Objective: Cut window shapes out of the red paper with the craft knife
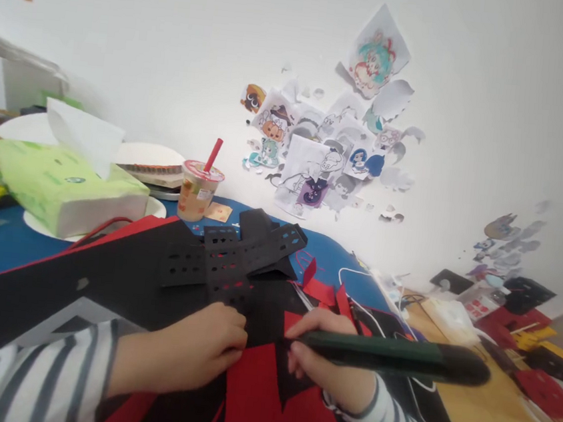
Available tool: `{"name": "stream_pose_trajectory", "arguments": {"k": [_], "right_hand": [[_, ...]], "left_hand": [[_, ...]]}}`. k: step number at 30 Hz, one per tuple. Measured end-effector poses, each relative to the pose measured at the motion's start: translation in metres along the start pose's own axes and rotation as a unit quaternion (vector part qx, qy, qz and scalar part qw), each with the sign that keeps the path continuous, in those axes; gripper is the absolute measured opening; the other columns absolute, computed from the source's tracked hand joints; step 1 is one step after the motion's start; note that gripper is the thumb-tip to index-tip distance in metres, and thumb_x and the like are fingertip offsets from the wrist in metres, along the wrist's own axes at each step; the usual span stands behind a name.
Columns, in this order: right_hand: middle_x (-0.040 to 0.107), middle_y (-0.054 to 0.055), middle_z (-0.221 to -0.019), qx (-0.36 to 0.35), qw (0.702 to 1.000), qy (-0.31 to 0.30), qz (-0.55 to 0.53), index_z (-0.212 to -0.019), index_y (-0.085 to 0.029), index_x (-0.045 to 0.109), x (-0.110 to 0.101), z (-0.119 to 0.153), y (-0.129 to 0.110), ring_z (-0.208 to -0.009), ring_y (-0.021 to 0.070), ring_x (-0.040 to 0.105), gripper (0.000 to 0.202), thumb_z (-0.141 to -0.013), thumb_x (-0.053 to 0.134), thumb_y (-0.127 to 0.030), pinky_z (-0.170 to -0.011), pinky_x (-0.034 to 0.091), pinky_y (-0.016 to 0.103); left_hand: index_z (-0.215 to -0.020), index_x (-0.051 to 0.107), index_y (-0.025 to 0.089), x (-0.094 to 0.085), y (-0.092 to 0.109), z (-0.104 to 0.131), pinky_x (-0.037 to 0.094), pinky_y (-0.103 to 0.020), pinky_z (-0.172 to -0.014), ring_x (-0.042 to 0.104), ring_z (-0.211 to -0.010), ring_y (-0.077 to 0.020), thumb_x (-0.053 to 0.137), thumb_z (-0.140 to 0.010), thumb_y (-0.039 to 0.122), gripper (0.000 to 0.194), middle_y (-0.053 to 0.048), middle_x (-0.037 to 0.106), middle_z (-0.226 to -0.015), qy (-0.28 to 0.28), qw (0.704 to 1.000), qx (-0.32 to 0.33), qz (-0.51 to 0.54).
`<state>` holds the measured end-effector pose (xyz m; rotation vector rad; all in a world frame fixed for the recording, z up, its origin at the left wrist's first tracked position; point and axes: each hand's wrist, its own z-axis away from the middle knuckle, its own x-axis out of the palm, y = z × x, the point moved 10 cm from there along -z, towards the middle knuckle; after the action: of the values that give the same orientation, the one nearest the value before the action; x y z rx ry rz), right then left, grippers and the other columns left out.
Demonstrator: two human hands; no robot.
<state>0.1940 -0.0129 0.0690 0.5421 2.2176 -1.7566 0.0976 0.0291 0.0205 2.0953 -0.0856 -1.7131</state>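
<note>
My right hand (319,356) is closed around a thick, dark green pen-shaped tool (392,355). Its rounded end points to the right, and its tip is hidden at my fingers. Left of it, my left hand (197,346) rests knuckles up with curled fingers; whatever lies under those fingers is hidden. Between and below the hands is red paper (254,396) over black sheets. Just beyond them lie black paper strips (221,258) with rows of small cut-out holes. Red paper scraps (318,289) sit past my right hand.
A green tissue pack (77,189) stands on a plate at the left. Behind the strips is a drink cup (195,195) with a red straw. A white cable (364,307) curves at the right, near a wooden surface (502,409) holding papers. Drawings cover the wall (177,59).
</note>
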Motion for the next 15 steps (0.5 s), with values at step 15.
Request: {"name": "stream_pose_trajectory", "arguments": {"k": [15], "right_hand": [[0.063,-0.001,-0.066,-0.017,0.987,-0.155,0.028,-0.08,-0.019,0.066,0.055,-0.019,0.049,-0.053,0.01,0.055,0.01,-0.072,0.063,-0.014,-0.053,0.045,0.021]], "left_hand": [[-0.074,0.062,0.018,-0.003,-0.006,0.003,0.038,-0.03,-0.073,0.049,-0.081,-0.0183,0.052,-0.081,0.009,0.015,-0.004,0.054,-0.088,0.015,0.998,0.02,0.051]]}}
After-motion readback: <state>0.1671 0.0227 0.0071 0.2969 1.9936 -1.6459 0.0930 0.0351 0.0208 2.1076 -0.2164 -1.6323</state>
